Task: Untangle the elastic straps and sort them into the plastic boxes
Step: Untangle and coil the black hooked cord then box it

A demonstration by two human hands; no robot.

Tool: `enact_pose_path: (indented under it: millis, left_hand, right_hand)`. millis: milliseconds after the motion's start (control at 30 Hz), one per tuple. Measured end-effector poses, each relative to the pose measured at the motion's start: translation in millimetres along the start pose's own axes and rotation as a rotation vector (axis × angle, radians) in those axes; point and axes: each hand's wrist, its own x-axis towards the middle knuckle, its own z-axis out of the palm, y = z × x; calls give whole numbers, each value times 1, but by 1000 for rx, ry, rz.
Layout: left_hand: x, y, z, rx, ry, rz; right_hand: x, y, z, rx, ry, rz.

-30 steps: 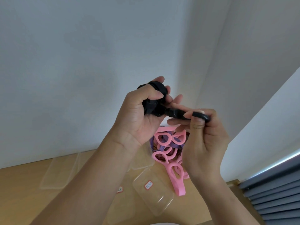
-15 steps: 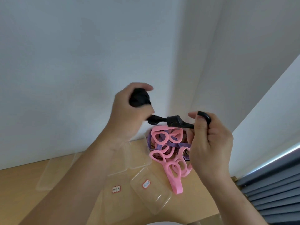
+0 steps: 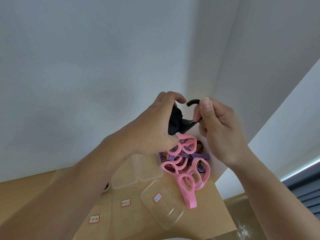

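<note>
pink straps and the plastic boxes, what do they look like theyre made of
Pink straps: probably smooth silicone or rubber with a matte finish, judging by the even colour and soft moulded-looking loops. Elastic fabric can't be ruled out.
Plastic boxes: thin, clear, stiff plastic with a glossy finish. The tan table shows through them and bright highlights run along the rims.

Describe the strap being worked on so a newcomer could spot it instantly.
Above the wooden table, both hands meet. The black strap is bunched in the left hand, with one end pinched by the right hand. Unlike the pink straps and purple strap lying below, it is black.
</note>
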Motion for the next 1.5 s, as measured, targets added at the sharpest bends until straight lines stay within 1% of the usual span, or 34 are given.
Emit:
enact_pose_path:
  millis: [100, 200, 300, 400, 500, 600, 633, 700, 767, 800, 933, 967, 1033, 1100, 1167, 1333, 1500]
  left_hand:
    - [-2, 4, 5, -24, -61, 5]
    - [0, 7, 5, -89, -51, -7]
    - [3, 6, 1, -91, -30, -27]
    - [3, 7, -1, -97, -31, -35]
    - [3, 5, -6, -65, 19, -18]
    - [2, 6, -10, -45, 67, 11]
    - [1, 8, -11, -65, 78, 10]
    - [1, 10, -12, -120, 88, -4]
    - [1, 12, -15, -165, 79, -10]
    - [1, 13, -17, -181, 69, -8]
    - [0, 15, -18, -277, 29, -19]
    - [-1, 15, -18, -308, 20, -21]
    - [-3, 17, -18, -334, 11, -9]
    - [-4, 20, -16, -354, 10, 7]
    - [-5, 22, -14, -378, 6, 14]
    - [-6, 20, -12, -458, 35, 11]
    - [-9, 20, -8, -486, 75, 4]
  right_hand:
    - [2, 5, 5, -37, 21, -27]
    - [1, 2, 9, -178, -12, -115]
    - [4, -4, 12, -331, -61, -189]
    - [7, -12, 13, -427, -95, -233]
    - [5, -14, 16, -474, -107, -249]
    - [-1, -12, 21, -453, -38, -281]
    - [-2, -12, 21, -415, -9, -284]
    - [-3, -14, 20, -231, 4, -229]
    - [-1, -17, 17, -25, -40, -153]
    - [0, -18, 15, 35, -69, -128]
    - [4, -24, 11, 134, -185, -25]
    - [5, -24, 8, 198, -228, 49]
    - [8, -22, 1, 441, -333, 250]
    - [11, -20, -4, 634, -396, 389]
    - [11, -20, -6, 671, -406, 434]
    - [3, -24, -2, 678, -433, 454]
    - [1, -30, 4, 646, -392, 448]
